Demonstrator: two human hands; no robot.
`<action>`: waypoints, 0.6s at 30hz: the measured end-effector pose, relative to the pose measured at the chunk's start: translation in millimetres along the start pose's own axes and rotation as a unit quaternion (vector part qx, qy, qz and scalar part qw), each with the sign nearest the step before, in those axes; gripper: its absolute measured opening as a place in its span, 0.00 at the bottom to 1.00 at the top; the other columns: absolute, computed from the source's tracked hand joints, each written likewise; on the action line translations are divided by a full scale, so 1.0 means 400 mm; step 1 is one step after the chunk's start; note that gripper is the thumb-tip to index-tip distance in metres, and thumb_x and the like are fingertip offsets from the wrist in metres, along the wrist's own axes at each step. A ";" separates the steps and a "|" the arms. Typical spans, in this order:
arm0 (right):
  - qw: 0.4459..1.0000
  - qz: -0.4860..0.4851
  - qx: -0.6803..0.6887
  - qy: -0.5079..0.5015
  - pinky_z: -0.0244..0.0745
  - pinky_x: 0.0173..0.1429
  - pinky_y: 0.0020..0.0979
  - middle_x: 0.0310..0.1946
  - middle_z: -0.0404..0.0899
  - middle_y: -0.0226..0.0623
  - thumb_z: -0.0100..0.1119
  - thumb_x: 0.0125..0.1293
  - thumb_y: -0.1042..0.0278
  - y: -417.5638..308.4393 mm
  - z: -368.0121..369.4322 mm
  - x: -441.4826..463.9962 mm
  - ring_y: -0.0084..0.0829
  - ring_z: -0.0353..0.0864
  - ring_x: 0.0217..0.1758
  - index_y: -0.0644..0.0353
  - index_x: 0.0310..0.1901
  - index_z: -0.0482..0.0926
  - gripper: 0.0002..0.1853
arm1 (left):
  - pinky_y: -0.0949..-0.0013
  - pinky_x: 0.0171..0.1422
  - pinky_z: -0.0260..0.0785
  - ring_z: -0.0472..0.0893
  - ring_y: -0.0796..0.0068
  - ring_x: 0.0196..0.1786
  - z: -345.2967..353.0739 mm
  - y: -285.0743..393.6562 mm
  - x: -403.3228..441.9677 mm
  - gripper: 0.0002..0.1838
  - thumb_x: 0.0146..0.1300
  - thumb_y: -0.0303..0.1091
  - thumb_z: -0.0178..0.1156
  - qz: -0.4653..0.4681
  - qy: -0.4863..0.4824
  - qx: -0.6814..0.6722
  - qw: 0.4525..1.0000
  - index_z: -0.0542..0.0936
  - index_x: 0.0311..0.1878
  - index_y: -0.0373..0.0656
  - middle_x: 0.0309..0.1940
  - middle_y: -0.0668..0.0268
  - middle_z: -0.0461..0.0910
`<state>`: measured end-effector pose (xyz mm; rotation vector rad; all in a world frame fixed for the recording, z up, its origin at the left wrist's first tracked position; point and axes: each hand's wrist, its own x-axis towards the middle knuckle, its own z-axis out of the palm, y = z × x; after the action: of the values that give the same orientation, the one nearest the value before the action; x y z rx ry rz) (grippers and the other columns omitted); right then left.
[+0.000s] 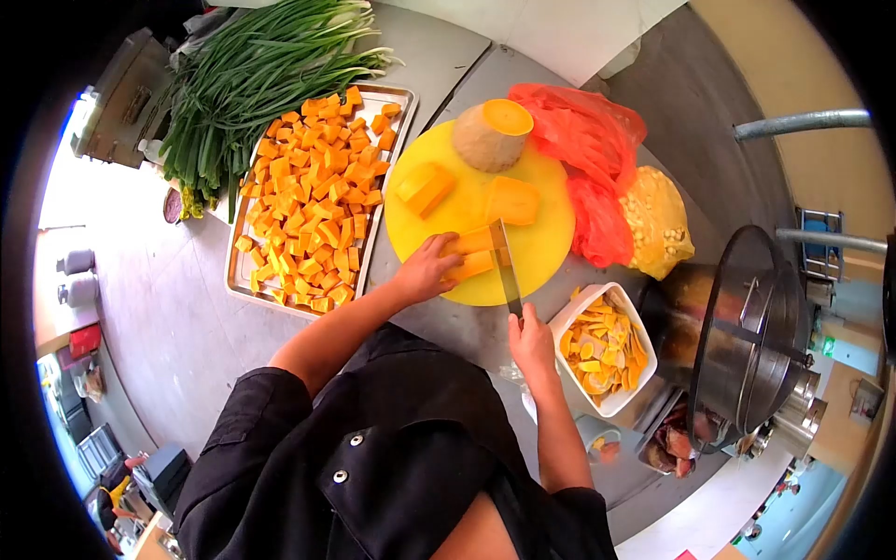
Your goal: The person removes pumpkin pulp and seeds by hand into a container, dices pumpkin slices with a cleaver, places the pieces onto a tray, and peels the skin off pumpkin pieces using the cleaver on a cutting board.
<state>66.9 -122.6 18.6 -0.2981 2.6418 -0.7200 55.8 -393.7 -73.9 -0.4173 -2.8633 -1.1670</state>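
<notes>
My right hand [532,343] is closed round the handle of a kitchen knife [508,271]. Its blade lies across the end of peeled orange squash sticks [473,254] on a round yellow cutting board [553,245]. Fingers of my left hand [432,269] grip those sticks from the left, a short way from the blade. Behind them on the board sit two peeled squash chunks, one at left [426,189] and one at right [512,201]. An unpeeled squash piece [491,135] stands at the back, its cut orange face up.
Left of the board is a metal tray [407,105] of squash cubes, with green onions [261,70] behind. Red plastic bags [588,140] and a yellowish bag [658,224] lie right. A white container [611,408] holds peelings, beside a large dark pot [747,327].
</notes>
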 end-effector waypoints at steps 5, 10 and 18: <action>0.999 -0.028 -0.014 0.032 0.75 0.38 0.58 0.31 0.83 0.59 0.54 0.75 0.64 -0.098 -0.061 -0.026 0.63 0.82 0.35 0.62 0.45 0.70 0.10 | 0.51 0.72 0.68 0.71 0.43 0.68 -0.011 -0.006 0.000 0.25 0.49 0.36 0.77 0.002 -0.012 0.004 1.000 0.82 0.52 0.45 0.67 0.49 0.69; 0.997 -0.027 -0.049 0.043 0.78 0.38 0.57 0.29 0.82 0.60 0.53 0.75 0.63 -0.048 0.124 0.076 0.63 0.83 0.34 0.64 0.47 0.69 0.11 | 0.51 0.71 0.69 0.72 0.44 0.67 0.002 -0.009 -0.007 0.24 0.49 0.34 0.76 0.021 0.003 -0.001 1.000 0.82 0.51 0.45 0.64 0.49 0.71; 0.995 -0.045 -0.083 0.028 0.78 0.38 0.57 0.30 0.82 0.59 0.53 0.76 0.65 -0.184 -0.049 0.043 0.62 0.83 0.35 0.63 0.48 0.67 0.11 | 0.50 0.70 0.70 0.74 0.45 0.66 -0.020 0.000 -0.006 0.20 0.50 0.33 0.74 0.047 0.009 -0.001 0.999 0.81 0.47 0.43 0.61 0.49 0.73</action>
<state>50.8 -181.4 67.3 -0.4522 2.7609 -0.5445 57.6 -399.9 -68.3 -0.5327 -2.7931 -1.1532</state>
